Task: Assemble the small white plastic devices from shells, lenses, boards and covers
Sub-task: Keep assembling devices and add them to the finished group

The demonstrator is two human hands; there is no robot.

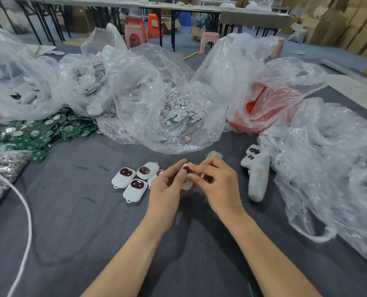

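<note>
A: Watching my feed here, both hands meet over the grey mat. Left hand and right hand pinch one white shell between fingertips.

B: Where's the rest?

A: Finished devices lie just left of that shell; green boards are heaped far left, white discs bagged beyond it.
</note>
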